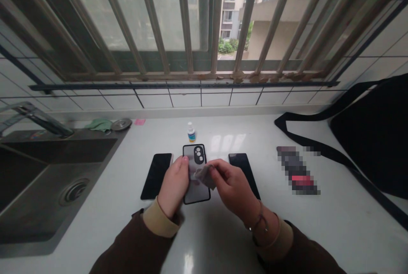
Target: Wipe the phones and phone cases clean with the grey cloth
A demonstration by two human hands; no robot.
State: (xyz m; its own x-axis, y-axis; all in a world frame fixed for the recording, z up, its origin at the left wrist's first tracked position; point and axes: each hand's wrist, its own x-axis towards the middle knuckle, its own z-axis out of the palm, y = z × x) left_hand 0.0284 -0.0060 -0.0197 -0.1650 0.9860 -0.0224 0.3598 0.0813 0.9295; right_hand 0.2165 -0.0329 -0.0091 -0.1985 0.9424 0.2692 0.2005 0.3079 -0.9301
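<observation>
The left hand (174,184) is clenched on a phone (196,154) while the right hand (232,186) pinches a cloth (204,177) against it, a dark phone (156,176) and a second dark phone (244,165) lying either side.

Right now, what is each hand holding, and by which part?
The right hand pinches a grey cloth by one end; the left hand steadies a phone by its left edge.
</observation>
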